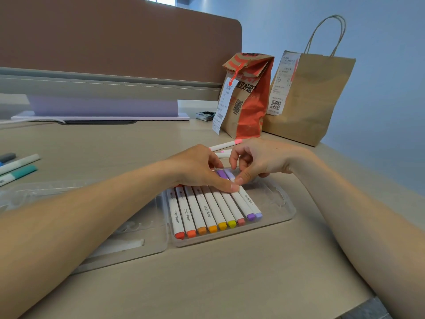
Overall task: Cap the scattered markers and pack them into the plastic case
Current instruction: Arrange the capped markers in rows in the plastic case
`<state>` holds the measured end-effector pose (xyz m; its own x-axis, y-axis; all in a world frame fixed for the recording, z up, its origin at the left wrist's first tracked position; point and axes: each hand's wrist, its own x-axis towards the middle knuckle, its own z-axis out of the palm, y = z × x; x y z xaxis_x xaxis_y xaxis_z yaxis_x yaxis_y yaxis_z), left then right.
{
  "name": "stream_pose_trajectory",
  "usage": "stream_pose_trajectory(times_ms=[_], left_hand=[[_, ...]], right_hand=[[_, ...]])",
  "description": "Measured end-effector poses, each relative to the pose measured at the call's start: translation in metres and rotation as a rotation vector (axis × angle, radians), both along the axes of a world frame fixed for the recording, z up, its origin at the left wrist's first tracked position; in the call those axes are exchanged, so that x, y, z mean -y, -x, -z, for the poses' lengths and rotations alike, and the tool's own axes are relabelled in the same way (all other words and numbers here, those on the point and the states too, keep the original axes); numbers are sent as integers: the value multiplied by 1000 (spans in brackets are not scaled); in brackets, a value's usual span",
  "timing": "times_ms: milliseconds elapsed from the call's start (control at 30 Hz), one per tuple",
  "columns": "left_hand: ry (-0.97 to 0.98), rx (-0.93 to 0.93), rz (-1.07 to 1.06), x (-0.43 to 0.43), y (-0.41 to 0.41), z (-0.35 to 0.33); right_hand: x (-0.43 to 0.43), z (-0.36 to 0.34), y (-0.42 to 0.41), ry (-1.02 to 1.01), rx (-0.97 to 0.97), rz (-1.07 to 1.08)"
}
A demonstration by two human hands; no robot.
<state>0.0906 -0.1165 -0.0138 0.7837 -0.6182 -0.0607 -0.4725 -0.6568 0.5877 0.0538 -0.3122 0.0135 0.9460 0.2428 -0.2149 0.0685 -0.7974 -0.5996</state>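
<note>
Left grip [197,168] presses nine markers [208,210] — inside case [281,209].

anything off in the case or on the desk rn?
Nothing spilled or damaged. Nine markers lie side by side in the plastic case; its right part is unfilled. Loose on the desk: a pink marker behind the hands, a teal marker far left. The right hand pinches the lavender marker, last in the row.

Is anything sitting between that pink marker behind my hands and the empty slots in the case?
Only your right hand, over the far edge of the case, between the pink marker and the free slots.
</note>
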Motion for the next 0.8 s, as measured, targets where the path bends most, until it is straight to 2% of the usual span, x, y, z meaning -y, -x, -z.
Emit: stream_pose_trajectory(times_ms=[433,800], left_hand=[[-46,-12,-26,2,4,-4],[-58,-16,-10,2,13,-6]], right_hand=[[2,2,-3,168,0,-9],[3,0,-2,151,-17,-37]])
